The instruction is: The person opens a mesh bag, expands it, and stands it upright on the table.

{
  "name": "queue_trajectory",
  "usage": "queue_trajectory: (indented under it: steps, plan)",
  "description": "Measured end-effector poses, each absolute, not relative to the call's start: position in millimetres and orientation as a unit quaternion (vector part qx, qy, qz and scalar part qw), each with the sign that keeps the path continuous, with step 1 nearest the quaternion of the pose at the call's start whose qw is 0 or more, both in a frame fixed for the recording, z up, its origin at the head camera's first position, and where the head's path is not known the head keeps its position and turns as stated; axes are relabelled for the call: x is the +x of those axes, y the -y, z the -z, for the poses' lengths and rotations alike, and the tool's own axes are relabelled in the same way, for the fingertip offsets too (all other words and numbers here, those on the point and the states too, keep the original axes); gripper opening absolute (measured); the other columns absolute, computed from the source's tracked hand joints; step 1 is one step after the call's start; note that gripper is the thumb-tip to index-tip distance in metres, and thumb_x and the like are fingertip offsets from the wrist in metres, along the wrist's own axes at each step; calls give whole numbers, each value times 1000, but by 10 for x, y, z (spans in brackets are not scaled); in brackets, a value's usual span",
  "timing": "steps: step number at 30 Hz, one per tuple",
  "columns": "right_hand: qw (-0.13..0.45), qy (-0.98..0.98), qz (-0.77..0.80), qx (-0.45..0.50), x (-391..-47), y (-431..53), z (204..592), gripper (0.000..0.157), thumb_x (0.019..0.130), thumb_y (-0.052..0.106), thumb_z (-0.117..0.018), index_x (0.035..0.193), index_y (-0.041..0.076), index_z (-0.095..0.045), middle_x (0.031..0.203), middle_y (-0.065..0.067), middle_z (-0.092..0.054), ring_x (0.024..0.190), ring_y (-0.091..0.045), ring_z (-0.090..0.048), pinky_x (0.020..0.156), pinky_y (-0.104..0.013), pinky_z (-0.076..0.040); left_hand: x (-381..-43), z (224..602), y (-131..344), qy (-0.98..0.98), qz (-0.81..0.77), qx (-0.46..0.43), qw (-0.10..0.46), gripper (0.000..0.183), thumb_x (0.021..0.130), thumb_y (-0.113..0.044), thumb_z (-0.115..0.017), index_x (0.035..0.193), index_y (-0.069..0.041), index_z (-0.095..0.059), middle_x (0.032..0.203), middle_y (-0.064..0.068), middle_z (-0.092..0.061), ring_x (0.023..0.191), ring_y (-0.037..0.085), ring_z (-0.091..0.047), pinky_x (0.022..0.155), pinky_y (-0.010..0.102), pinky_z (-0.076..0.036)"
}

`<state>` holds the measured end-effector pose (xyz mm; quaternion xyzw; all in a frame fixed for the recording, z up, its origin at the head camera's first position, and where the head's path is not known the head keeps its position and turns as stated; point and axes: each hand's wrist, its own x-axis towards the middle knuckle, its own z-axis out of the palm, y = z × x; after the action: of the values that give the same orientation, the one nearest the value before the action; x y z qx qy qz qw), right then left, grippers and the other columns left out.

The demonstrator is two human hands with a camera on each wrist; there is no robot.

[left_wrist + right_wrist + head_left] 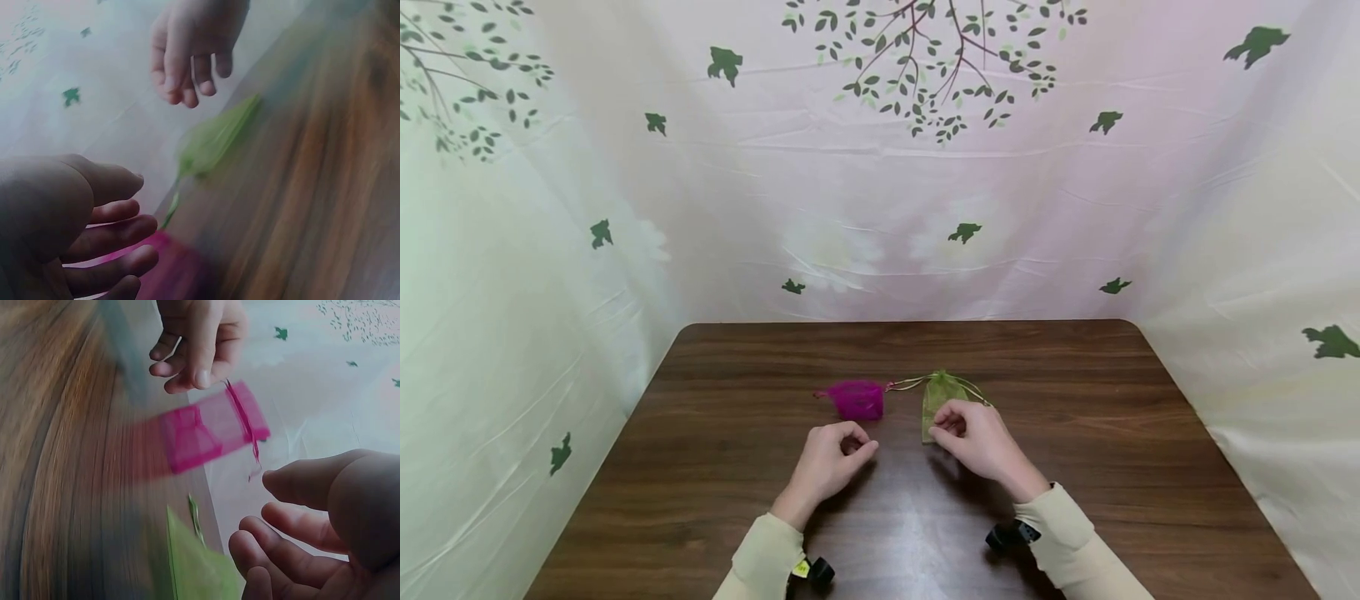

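Observation:
Two small sheer drawstring pouches lie side by side on the dark wooden table (pixel 715 517). The magenta pouch (pixel 856 400) is on the left, the green pouch (pixel 942 400) on the right, its pale cord loops spreading to both sides. My left hand (pixel 829 458) hovers just in front of the magenta pouch, fingers loosely bent with nothing in them. Above the front of the green pouch, my right hand (pixel 981 437) hides part of it; its fingers are relaxed and hold nothing. In the right wrist view something shows inside the magenta pouch (pixel 194 431).
A pale curtain (pixel 880 192) printed with leafy branches and green birds hangs behind the table and along both sides. The table's far edge runs a little beyond the pouches. Dark wrist cameras are strapped by both cream sleeves (pixel 1060 533).

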<state>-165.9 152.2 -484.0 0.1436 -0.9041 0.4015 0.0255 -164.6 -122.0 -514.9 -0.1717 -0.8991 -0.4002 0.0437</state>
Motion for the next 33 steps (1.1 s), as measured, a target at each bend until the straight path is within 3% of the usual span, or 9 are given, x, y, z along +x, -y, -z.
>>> queue_trajectory:
  steps: [5, 10, 17, 27, 33]
  plan:
    - [37, 909, -400, 115, -1664, -1682, 4843, 6, 93, 16, -80, 95, 16, -74, 84, 10, -71, 77, -7, -66, 72, -28, -55, -1660, 5178, 1013, 884, 420, -202, 33, 6, 95, -21, -79, 94, -16, -75, 85, -7, -73, 71, 3, -64, 68, 24, -54]
    - [67, 914, -391, 83, -1714, -1820, 4890, 6, 93, 17, -79, 97, 15, -75, 86, 7, -73, 80, -10, -68, 73, -32, -56, -1712, 5192, 790, 878, 424, -222, 23, 20, 95, -19, -78, 111, -7, -75, 103, 5, -75, 84, 15, -71, 77, 30, -59]
    - [100, 923, -369, 40, -1840, -1951, 5031, 5, 96, 17, -76, 99, 13, -75, 87, 2, -73, 81, -15, -67, 75, -37, -53, -1809, 5184, 477, 884, 431, -181, -13, 36, 94, -24, -79, 125, -9, -71, 119, 10, -74, 96, 21, -72, 84, 33, -58]
    - [75, 936, -344, 17, -1957, -2024, 5202, 10, 99, 15, -68, 106, 9, -73, 95, -3, -74, 88, -22, -69, 83, -43, -55, -1924, 5185, 217, 892, 435, -123, -8, 36, 92, -26, -79, 124, -11, -72, 117, 7, -76, 95, 16, -74, 82, 31, -59]
    - [49, 928, -368, 21, -1963, -1991, 5180, 11, 98, 13, -69, 108, 9, -72, 92, -1, -74, 83, -17, -69, 81, -41, -54, -1951, 5233, 186, 891, 437, -122, 10, 33, 91, -21, -81, 121, -12, -74, 119, 6, -77, 91, 14, -76, 81, 31, -59]
